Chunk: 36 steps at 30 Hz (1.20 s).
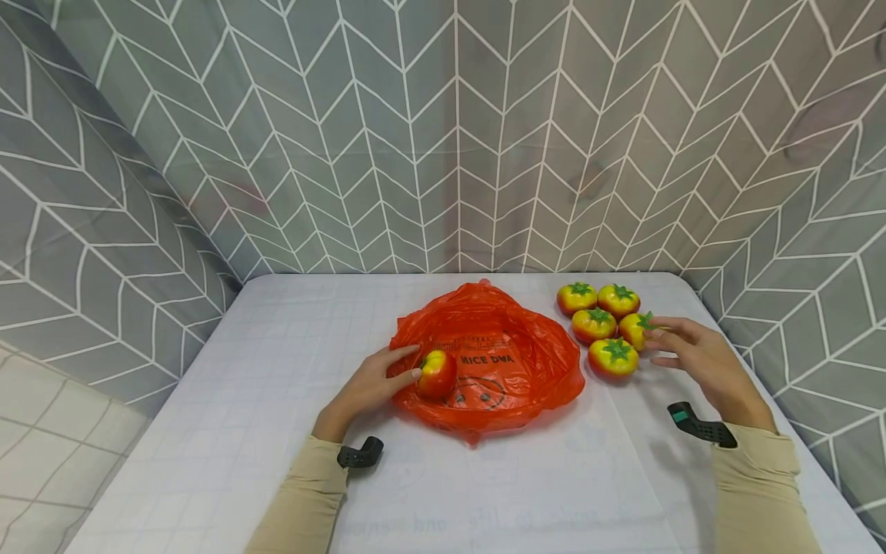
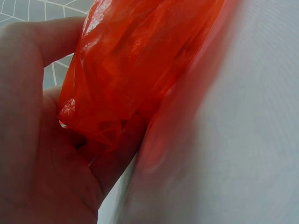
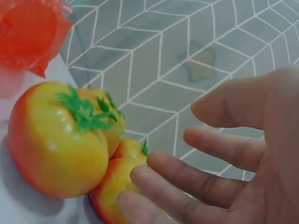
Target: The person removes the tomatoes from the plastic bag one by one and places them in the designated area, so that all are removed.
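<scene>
A red plastic bag (image 1: 515, 385), printed with a smiling face, lies spread on the table with its mouth up. My left hand (image 1: 370, 381) holds the bag's left rim, and the film runs between thumb and fingers in the left wrist view. Just past the thumb, a red and yellow tomato (image 1: 439, 377) sits inside the left part of the bag. To the right of the bag stand several tomatoes (image 1: 613, 359) with green leafy tops. My right hand (image 1: 706, 365) is at their right side, fingers loosely spread, nothing gripped; whether a fingertip touches the rightmost tomato (image 1: 633, 329) I cannot tell.
A white cloth covers the table (image 1: 277, 369). Grey patterned curtains (image 1: 443, 138) stand close behind it and on both sides. Pale floor tiles (image 1: 55, 431) show at the lower left.
</scene>
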Motion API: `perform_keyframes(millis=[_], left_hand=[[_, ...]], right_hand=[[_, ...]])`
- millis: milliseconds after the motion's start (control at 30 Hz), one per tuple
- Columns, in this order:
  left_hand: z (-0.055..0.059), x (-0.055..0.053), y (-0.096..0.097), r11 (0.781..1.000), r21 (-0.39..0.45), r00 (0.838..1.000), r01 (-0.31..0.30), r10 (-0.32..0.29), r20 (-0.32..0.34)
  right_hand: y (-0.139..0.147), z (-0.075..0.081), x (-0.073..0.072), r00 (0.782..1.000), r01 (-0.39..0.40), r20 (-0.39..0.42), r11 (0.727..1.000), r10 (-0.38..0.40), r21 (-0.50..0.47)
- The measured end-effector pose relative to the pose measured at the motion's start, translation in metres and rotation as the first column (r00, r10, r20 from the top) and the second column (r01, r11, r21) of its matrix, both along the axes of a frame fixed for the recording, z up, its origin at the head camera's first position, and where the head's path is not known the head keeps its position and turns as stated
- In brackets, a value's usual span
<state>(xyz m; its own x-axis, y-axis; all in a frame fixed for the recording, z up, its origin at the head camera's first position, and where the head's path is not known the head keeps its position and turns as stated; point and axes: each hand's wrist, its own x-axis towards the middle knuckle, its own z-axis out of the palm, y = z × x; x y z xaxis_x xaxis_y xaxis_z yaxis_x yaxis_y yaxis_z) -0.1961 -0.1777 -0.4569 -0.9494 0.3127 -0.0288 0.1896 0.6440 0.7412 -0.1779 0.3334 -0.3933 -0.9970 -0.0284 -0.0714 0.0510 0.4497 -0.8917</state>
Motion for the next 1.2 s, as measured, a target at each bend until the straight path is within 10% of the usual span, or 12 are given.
perform_keyframes(millis=[233, 1200], left_hand=[[-0.001, 0.000, 0.001, 1.000, -0.002, 1.000, -0.007, 0.007, 0.006], [0.000, 0.001, 0.001, 1.000, -0.012, 1.000, -0.012, 0.012, 0.014]], right_hand=[[-0.004, 0.005, 0.002, 0.995, 0.017, -0.095, 0.995, -0.027, -0.101], [-0.086, 0.021, -0.008, 0.989, -0.146, -0.032, 0.984, 0.143, -0.104]])
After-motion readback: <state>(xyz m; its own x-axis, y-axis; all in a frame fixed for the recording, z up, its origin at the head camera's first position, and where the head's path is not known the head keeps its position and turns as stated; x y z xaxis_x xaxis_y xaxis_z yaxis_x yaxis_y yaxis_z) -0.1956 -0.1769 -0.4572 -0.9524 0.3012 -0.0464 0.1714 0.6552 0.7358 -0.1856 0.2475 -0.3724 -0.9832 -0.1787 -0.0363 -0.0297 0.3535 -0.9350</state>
